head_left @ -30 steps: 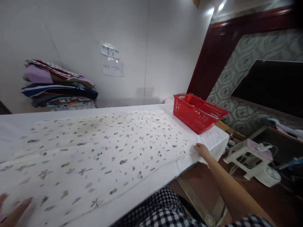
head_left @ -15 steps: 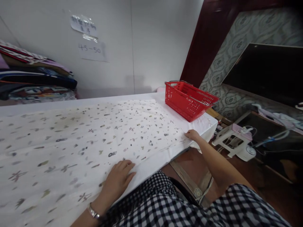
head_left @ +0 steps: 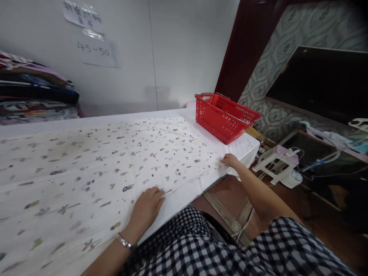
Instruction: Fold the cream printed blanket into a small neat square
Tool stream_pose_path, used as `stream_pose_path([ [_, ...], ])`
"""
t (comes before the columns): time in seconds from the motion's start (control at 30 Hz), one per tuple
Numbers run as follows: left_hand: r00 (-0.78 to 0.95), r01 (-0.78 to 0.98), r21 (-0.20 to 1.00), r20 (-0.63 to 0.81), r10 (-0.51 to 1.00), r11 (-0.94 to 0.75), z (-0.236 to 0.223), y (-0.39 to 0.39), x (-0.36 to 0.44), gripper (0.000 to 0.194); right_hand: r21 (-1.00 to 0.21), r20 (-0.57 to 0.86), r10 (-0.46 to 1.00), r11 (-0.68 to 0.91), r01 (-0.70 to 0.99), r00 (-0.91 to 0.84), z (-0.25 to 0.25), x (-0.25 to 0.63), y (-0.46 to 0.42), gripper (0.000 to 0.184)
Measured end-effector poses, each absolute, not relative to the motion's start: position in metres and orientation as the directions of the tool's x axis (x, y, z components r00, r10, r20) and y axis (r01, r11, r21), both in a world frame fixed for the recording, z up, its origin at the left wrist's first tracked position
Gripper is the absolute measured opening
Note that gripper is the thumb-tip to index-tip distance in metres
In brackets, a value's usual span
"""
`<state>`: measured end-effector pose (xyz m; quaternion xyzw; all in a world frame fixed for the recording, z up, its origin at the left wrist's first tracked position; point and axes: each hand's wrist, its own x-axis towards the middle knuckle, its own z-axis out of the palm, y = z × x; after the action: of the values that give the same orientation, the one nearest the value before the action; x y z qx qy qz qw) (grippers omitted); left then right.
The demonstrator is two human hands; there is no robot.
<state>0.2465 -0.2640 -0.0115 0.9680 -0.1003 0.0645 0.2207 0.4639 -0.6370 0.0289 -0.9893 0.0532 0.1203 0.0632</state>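
Closest of all, a black-and-white checked garment (head_left: 189,251) covers the person's lap and sleeve. The left hand (head_left: 146,207), with a silver bracelet (head_left: 124,241) at its wrist, lies palm down on the near edge of a white printed cloth (head_left: 100,168); its fingers are gently bent and close together, the thumb slightly apart, and I cannot tell whether the fingertips pinch the fabric. Spread almost flat, with faint creases, the cloth runs along a table (head_left: 184,198) covered in white. Farther along that edge, the right hand (head_left: 229,160) is nearly closed, fingers drawn together at the cloth's near right corner; the grip itself is too small to make out. Just beyond stands a red basket (head_left: 215,122) on the table, apart from the cloth. A white stool (head_left: 277,163) with a pinkish top sits to the right, lower down. Along the back, at the left, folded fabrics rise in a stack (head_left: 37,92) by a pale wall (head_left: 186,46), which bears a paper (head_left: 97,53) reading "45-50". A dark screen (head_left: 324,80) hangs at far right.
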Motion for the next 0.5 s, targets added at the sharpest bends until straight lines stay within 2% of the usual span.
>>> stream_pose_path([
  [0.1,0.974,-0.220,0.408,0.144,-0.175,-0.886,-0.0096,-0.2653,0.2511,0.024,-0.182,-0.257,-0.100,-0.972,-0.150,0.961,0.0335,0.4639,-0.6374,0.019],
  [0.3,0.980,-0.199,0.436,0.113,-0.166,-0.878,-0.0035,-0.2644,0.2500,0.028,-0.368,-0.341,-0.066,-0.909,-0.198,0.938,0.0344,0.4571,-0.6425,0.026],
  [0.5,0.981,-0.192,0.466,0.117,-0.155,-0.864,-0.0054,-0.2630,0.2482,0.027,-0.367,-0.384,-0.085,-0.900,-0.236,0.919,0.0264,0.4559,-0.6445,0.023],
])
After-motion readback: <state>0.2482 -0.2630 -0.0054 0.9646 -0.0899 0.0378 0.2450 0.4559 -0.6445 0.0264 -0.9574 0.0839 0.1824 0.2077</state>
